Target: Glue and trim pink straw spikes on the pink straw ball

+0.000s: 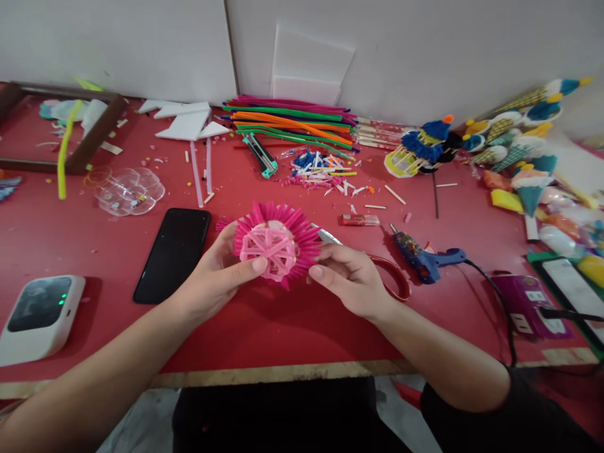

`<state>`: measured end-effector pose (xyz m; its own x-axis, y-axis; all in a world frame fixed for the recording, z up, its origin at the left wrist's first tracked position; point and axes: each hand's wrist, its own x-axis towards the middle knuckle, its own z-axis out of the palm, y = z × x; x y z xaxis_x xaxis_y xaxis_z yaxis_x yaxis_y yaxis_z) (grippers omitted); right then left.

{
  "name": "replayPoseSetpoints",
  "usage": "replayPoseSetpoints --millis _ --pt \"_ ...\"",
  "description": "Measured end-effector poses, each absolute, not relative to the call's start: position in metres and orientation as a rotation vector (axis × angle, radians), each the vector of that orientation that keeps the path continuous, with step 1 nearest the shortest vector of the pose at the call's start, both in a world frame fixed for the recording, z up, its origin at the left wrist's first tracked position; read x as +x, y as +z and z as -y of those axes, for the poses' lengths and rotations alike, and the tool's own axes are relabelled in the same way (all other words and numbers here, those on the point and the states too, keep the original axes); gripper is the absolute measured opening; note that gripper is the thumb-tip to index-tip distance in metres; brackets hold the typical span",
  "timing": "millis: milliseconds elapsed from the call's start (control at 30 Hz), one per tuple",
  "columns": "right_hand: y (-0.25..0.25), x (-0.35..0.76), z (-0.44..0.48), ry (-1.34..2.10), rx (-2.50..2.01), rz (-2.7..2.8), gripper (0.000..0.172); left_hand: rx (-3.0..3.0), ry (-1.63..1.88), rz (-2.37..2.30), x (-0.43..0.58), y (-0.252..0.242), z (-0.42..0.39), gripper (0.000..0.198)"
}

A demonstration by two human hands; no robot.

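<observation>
Above the red table, my left hand holds a pink fringed craft piece, its thumb lying on the lighter pink lattice at the centre. Bright magenta fringe stands out around that lattice like petals. At the right edge of the fringe is my right hand, thumb and fingers closed on the fringe ends. Its fingertips are partly hidden. Behind the piece shows a shiny silvery strip, and a red loop lies by my right wrist.
A black phone and a white device lie left. On the right rests a blue glue gun with its cord. Farther back are a utility knife, coloured pipe cleaners, small scraps and a clear tray.
</observation>
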<state>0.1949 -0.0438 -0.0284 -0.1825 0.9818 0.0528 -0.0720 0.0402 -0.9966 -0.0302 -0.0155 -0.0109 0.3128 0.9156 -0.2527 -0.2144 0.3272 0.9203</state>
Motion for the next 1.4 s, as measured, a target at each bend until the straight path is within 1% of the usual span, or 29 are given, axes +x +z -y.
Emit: replayPoseSetpoints --millis 133,367,433,533,700,800,1100,1400 --pt "-0.028 0.196 0.042 1.298 -1.096 1.314 0.045 0.734 0.991 -0.987 -0.028 -0.01 0.016 0.065" --pt "-0.03 0.196 0.043 1.265 -1.19 1.303 0.05 0.68 1.002 -0.967 -0.024 -0.002 0.017 0.065" --pt "-0.03 0.196 0.044 1.265 -1.197 1.291 0.05 0.667 1.016 -0.97 -0.024 -0.001 0.017 0.068" --pt "-0.028 0.195 0.044 1.271 -1.175 1.273 0.047 0.648 1.022 -0.98 -0.024 -0.002 0.017 0.073" --pt "-0.027 0.195 0.043 1.321 -1.06 1.24 0.037 0.596 1.022 -0.995 -0.024 -0.003 0.016 0.067" --pt "-0.027 0.195 0.043 1.321 -1.039 1.236 0.031 0.576 1.028 -0.99 -0.024 -0.002 0.015 0.067" --pt "-0.031 0.197 0.042 1.396 -0.911 1.149 0.022 0.55 0.998 -1.062 -0.028 -0.004 0.013 0.066" --pt "-0.029 0.196 0.043 1.329 -1.02 1.266 0.034 0.618 0.923 -1.008 -0.024 0.004 0.016 0.068"
